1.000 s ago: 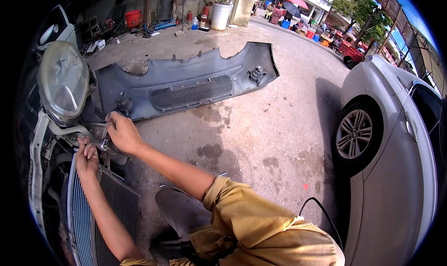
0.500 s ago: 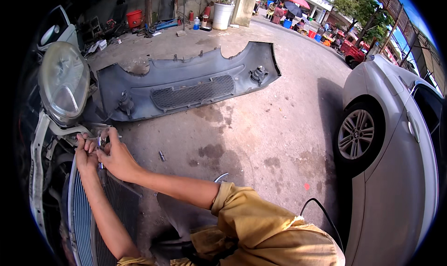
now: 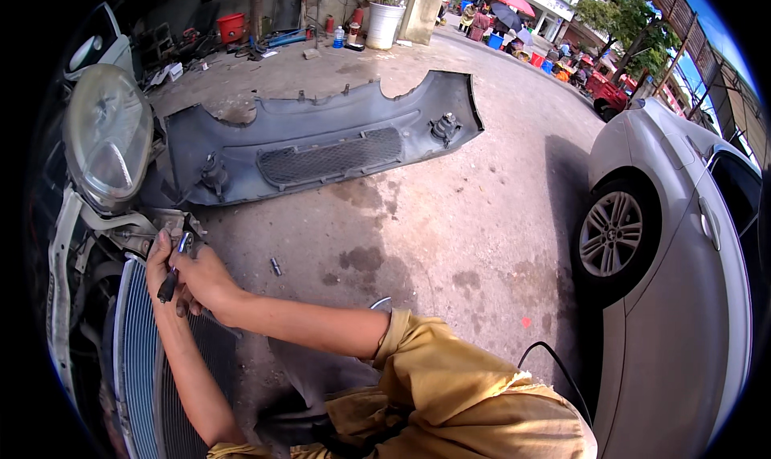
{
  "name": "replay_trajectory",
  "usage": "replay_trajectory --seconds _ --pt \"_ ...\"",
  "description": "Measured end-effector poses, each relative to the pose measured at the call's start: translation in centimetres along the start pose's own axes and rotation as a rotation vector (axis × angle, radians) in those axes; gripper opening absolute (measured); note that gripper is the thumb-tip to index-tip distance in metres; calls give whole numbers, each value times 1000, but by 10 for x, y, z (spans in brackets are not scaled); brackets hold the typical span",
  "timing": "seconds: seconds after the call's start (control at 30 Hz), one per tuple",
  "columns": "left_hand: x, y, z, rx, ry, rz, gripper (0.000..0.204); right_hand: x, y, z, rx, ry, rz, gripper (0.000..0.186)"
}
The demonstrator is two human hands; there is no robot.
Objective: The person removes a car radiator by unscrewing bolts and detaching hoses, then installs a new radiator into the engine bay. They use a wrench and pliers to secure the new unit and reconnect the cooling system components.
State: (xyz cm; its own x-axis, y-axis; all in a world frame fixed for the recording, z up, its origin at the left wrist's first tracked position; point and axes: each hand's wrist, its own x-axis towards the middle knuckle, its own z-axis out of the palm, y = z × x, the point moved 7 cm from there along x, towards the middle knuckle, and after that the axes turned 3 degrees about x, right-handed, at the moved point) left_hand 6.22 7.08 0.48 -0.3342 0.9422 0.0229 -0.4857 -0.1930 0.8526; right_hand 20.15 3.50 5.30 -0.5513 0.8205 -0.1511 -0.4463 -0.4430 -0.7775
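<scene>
By the radiator, the right hand grips the ratchet, handle now exposed, the grip of the left hand unclear.

Right of the fingers, we see sunlit, stained concrete ground; ahead of them, a shaded grey wall and beige pillar.
</scene>
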Motion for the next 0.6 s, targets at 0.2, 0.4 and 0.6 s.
replay_trajectory --seconds 0.2,0.4,0.6 --pt "4 5 -20 5 16 13 26 16 -55 7 -434 -133 -679 23" --pt "-5 20 -25 -134 88 58 16 62 -3 -67 -915 -77 -411 21" --pt "1 20 -6 -36 34 -35 19 -35 -7 19 -476 -460 -384 20"
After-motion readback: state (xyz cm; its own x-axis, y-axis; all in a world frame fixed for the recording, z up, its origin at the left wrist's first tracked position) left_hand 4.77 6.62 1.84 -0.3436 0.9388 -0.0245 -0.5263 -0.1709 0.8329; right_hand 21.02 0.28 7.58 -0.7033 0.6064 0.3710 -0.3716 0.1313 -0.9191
